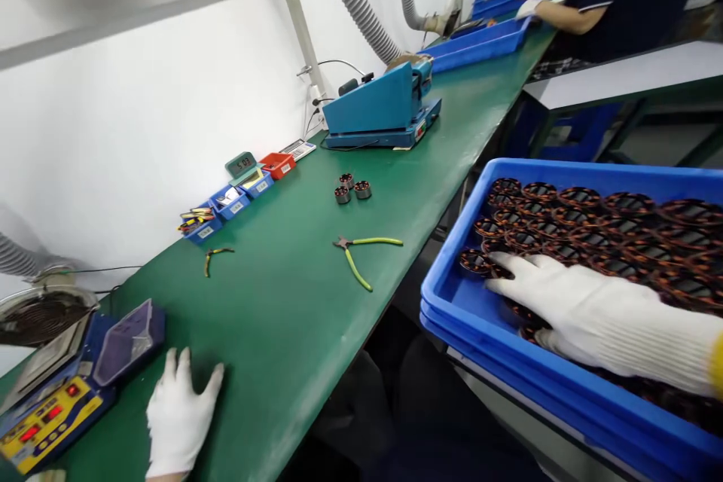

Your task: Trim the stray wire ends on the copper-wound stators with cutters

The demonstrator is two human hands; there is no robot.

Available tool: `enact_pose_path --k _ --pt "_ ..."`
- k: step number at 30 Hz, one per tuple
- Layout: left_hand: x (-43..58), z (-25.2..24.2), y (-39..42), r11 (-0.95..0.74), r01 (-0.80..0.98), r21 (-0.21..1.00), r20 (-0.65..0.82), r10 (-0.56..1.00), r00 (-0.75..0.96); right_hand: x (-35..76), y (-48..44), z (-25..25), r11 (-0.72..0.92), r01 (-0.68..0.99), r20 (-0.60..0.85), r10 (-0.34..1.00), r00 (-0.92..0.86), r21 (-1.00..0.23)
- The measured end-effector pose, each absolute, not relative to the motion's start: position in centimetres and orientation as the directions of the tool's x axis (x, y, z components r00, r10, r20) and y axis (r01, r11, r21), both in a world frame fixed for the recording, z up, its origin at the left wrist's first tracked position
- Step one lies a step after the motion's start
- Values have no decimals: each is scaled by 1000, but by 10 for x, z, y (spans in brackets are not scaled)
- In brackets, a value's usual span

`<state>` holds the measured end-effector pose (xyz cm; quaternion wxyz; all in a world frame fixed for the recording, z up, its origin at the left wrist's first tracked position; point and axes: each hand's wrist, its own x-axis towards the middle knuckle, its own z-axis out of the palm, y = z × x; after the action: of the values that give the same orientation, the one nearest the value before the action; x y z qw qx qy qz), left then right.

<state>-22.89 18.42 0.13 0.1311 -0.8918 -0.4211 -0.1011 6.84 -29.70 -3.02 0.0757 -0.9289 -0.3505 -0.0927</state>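
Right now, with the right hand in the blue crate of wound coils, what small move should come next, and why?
Probably close the right hand on one coil near its fingertips. The gloved fingers lie spread over the coils in the blue crate and grip nothing, while the left hand rests flat on the green bench.

Green-handled pliers lie mid-frame on the green counter, three small motors above them, a blue machine higher up, small parts bins at left
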Motion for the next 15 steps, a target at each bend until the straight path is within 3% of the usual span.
enact_pose_path --k 7,15 --pt "-230 1 180 -603 795 -65 248 762 598 76 -307 -57 -722 690 258 677 689 53" --pt "-229 -1 178 -623 782 -5 181 768 614 79 -296 -45 -750 661 33 661 750 26"
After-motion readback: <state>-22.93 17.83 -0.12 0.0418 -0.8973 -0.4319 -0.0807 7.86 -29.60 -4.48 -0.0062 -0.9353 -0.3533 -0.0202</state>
